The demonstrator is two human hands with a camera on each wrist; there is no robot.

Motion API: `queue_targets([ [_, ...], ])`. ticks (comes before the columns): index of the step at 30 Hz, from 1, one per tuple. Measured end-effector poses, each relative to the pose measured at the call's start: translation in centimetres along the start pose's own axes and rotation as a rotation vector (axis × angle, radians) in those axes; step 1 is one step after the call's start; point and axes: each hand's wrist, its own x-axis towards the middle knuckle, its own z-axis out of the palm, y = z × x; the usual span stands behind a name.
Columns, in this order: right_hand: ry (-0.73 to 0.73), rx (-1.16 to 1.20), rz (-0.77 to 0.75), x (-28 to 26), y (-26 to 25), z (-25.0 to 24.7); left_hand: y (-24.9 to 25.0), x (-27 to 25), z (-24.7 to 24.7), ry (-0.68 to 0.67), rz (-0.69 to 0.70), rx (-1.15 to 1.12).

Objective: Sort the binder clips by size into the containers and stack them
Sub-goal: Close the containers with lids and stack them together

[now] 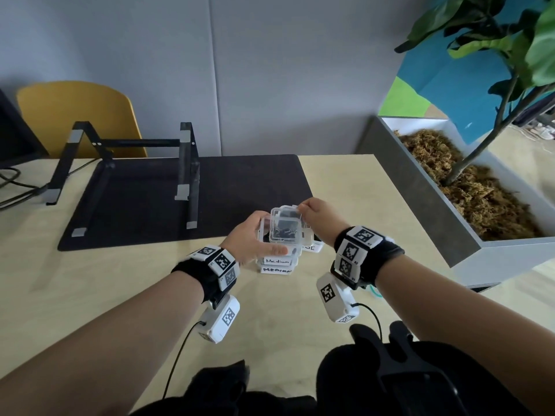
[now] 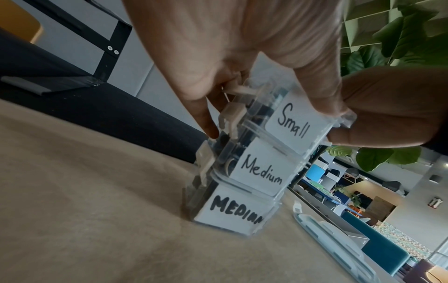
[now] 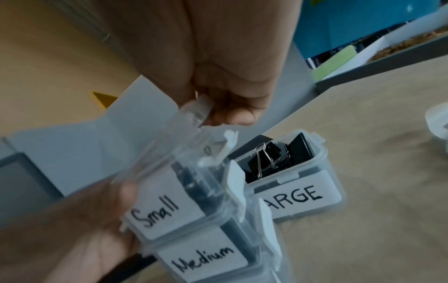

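Observation:
Three clear containers stand stacked near the table (image 1: pixel 120 295) middle: "MEDIUM" (image 2: pixel 232 212) at the bottom, "Medium" (image 2: pixel 264 170) above it, "Small" (image 1: pixel 282 232) (image 2: pixel 293 120) (image 3: pixel 169 206) on top, with dark clips inside. My left hand (image 1: pixel 259 235) (image 2: pixel 254 57) grips the Small container from the left. My right hand (image 1: pixel 303 210) (image 3: pixel 213 113) pinches the far right corner of a clear lid (image 1: pixel 286 214) (image 3: pixel 169 137), held tilted over the Small container. Just right of the stack sits an uncovered "LARGE" container (image 1: pixel 312 248) (image 3: pixel 298 195) holding large black binder clips (image 3: pixel 274 160).
A black mat (image 1: pixel 240 181) with a black laptop stand (image 1: pixel 186 163) lies behind the stack. A grey planter (image 1: pixel 420 211) with a leafy plant borders the table's right side. A loose clear lid (image 2: pixel 322 235) (image 3: pixel 436 122) lies on the table to the right. A yellow chair (image 1: pixel 75 115) stands at the back left.

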Motion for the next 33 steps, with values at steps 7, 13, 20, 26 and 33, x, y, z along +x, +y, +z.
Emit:
queue_targets([
  [7,0.024,-0.171,0.028,0.0,-0.8,1.7,0.0,0.0,0.1,0.027,-0.003,-0.027],
  [13,-0.030,-0.393,-0.044,-1.4,-1.4,2.3,-0.4,-0.2,0.4,0.067,0.000,0.024],
  [20,-0.046,-0.729,-0.155,-1.0,-0.1,3.3,-0.7,-0.8,0.1,0.060,-0.007,0.016],
  [26,-0.058,-0.838,-0.156,-1.3,-0.8,3.1,-0.8,-0.6,-2.4,0.002,-0.090,0.130],
  [33,-0.064,-0.838,-0.167,-1.4,-0.9,3.3,1.3,-0.2,-2.5,0.112,-0.013,0.047],
])
